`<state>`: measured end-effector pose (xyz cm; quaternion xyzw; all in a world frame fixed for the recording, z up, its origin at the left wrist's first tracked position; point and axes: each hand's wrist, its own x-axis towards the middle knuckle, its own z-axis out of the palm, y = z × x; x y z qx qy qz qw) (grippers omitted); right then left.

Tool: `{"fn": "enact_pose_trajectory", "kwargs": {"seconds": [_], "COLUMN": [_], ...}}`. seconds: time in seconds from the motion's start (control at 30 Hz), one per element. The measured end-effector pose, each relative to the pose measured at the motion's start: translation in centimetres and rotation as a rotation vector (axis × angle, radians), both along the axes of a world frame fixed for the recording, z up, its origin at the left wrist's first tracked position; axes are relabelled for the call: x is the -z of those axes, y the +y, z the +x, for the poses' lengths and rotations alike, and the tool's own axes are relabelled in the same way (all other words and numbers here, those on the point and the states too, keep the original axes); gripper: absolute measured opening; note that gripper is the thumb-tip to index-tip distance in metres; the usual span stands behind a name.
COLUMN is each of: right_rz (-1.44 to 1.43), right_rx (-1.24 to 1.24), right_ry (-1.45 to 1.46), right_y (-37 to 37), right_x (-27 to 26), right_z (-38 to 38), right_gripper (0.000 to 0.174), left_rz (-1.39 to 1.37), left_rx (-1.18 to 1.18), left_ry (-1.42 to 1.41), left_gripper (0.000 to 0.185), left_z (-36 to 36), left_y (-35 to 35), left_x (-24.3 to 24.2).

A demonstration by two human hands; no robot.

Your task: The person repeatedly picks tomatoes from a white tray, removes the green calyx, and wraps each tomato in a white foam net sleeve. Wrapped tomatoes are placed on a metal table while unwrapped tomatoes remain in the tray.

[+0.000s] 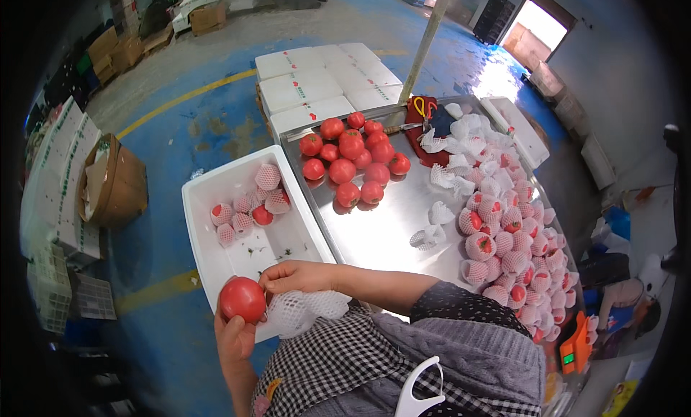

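Note:
My left hand [236, 336] grips a large red tomato [243, 300] above the near corner of the white foam box [201, 230]. Curled fingers of my right hand [296, 276] meet the tomato's right side. White foam net sleeves [307, 309] hang from under that hand, though its lower fingers are hidden. Inside the box lie several net-wrapped tomatoes [243, 221] at the far end, plus small green leaf bits [287, 251]. Bare red tomatoes [342, 171] are grouped on the steel table [367, 239] beyond my right forearm.
A large pile of net-wrapped tomatoes [513, 249] covers the table's right side, with loose nets [475, 130] behind. Scissors [422, 109] and a knife [402, 128] lie at the far edge by a pole [426, 44]. Stacked foam boxes [302, 87] stand beyond. Another person [629, 303] is at right.

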<state>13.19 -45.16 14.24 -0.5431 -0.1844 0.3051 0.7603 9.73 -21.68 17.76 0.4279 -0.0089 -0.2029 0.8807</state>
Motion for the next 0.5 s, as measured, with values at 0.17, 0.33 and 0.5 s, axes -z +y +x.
{"fn": "enact_pose_trajectory", "kwargs": {"seconds": [0.17,0.33,0.5], "right_rz": [0.093,0.324,0.109], "right_rx": [0.279,0.276,0.333], "right_ry": [0.222,0.416,0.252], "right_y": [-1.1,-1.6,0.8], "right_x": [0.4,1.2,2.6], "right_z": [1.4,1.3,0.9], "right_gripper": [0.025,0.023,0.023], "left_rz": [-0.044,-0.124,-0.102], "left_rx": [0.044,-0.038,-0.026], "left_ry": [-0.042,0.003,0.110], "left_gripper": [0.073,0.089,0.099], "left_z": [0.1,-0.2,-1.4], "left_y": [1.7,0.6,0.0], "left_x": [1.6,2.2,4.2]}}
